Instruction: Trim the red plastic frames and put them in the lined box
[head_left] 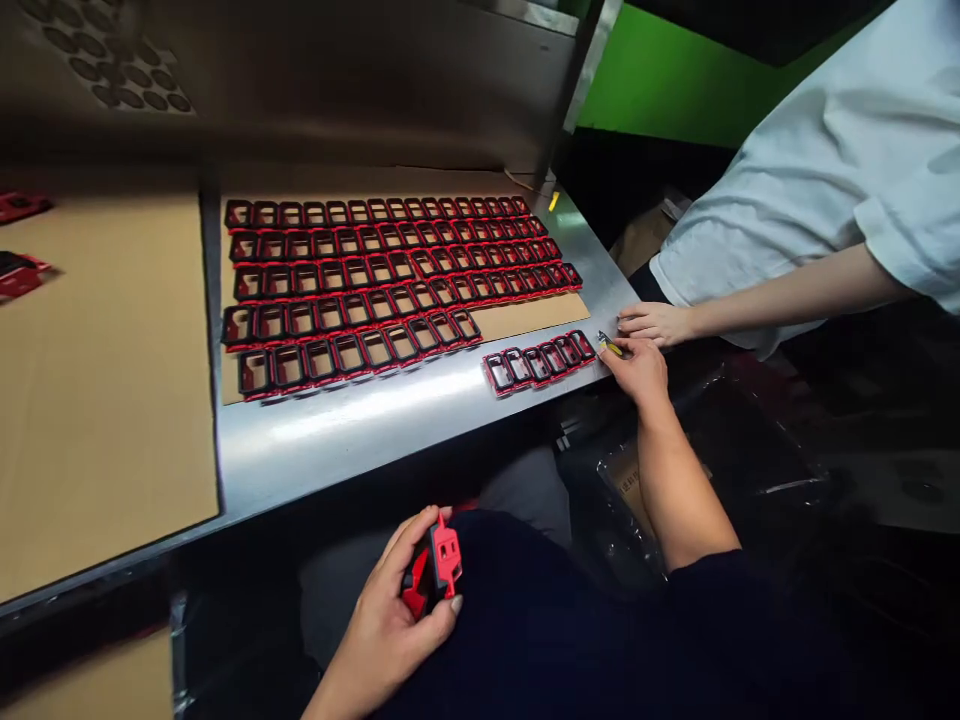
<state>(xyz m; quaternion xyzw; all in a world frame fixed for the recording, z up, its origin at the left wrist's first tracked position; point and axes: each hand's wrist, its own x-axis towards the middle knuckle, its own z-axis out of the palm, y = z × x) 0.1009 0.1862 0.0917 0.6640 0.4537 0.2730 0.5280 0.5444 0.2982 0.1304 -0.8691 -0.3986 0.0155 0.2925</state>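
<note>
My left hand [394, 605], low in front of my body, is closed around a red and black plastic frame [446, 560]. At the table's right edge my right hand [639, 370] has its fingers closed on a small hand tool [613, 347] with a yellow and black handle and a metal tip; its exact kind is hard to make out. Just left of that hand, a short row of red and black frames [536, 364] lies on the metal tabletop [337, 420]. Several longer rows of similar frames [375, 270] cover a cardboard sheet [532, 318] behind it.
Beside my right hand, a co-worker's hand [654, 323] rests at the table edge, below a light sleeve. A larger cardboard sheet [112, 400] on the left carries red and black parts [22, 275]. A metal panel [360, 90] rises behind the table. Clear plastic [720, 440] lies below right.
</note>
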